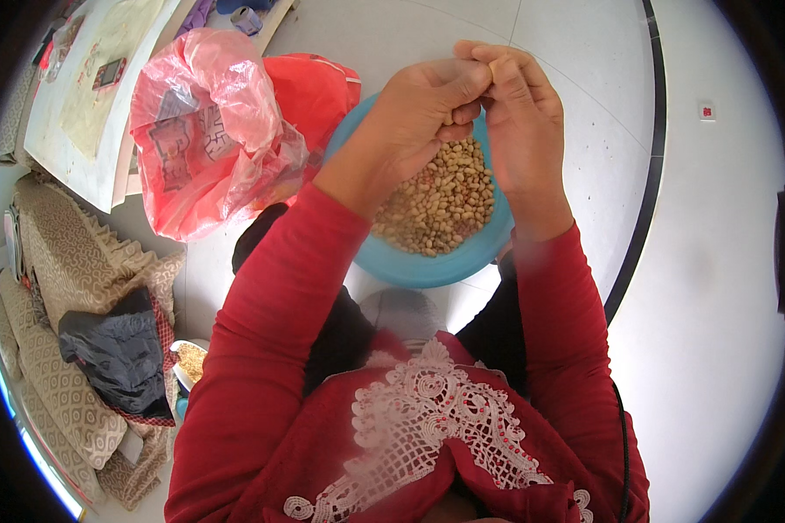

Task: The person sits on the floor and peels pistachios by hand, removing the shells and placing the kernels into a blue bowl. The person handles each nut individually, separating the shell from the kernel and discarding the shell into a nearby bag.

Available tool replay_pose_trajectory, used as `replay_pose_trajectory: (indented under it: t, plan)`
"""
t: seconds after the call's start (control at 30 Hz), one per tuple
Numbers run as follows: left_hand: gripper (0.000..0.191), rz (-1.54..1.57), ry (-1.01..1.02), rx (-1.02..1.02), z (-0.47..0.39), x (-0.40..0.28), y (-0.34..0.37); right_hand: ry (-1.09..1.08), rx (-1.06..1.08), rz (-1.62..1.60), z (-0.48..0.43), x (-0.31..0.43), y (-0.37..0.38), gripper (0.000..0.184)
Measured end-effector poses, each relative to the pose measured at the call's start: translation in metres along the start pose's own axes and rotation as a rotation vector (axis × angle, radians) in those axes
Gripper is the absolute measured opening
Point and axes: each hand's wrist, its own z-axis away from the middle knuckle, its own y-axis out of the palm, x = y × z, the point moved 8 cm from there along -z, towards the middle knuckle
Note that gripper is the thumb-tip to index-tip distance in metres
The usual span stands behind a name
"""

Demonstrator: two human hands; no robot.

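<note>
Both of my hands are raised over the far half of a blue basin [425, 273]. My left hand [422, 108] and my right hand [524, 114] meet at the fingertips, pinching a small tan peanut [494, 69] between them. Another tan bit shows among the curled fingers of my left hand, too covered to make out fully. Below, a heap of peanuts in their shells [448, 212] fills the middle of the basin, with some reddish specks among them. My wrists and forearms hide part of the basin's rim on both sides.
Left of the basin stands a pink plastic bag [203, 85] with a red bag [314, 88] behind it. A white table [52, 124] carries a phone [110, 74]. A dark garment [121, 353] lies on a patterned sofa [65, 386]; a white bowl [182, 374] of tan bits sits nearby.
</note>
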Motion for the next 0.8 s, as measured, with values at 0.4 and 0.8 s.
replay_pose_trajectory:
  t: [0.4, 0.8]
  plan:
    - [0.017, -0.071, -0.006, -0.060, 0.0009, 0.0035, -0.0057, 0.076, 0.087, 0.113, -0.0028, -0.0016, 0.0037, 0.028]
    - [0.013, -0.088, 0.038, -0.070, 0.0027, 0.0037, -0.0043, 0.031, -0.007, -0.101, -0.0013, -0.0054, 0.0085, 0.034]
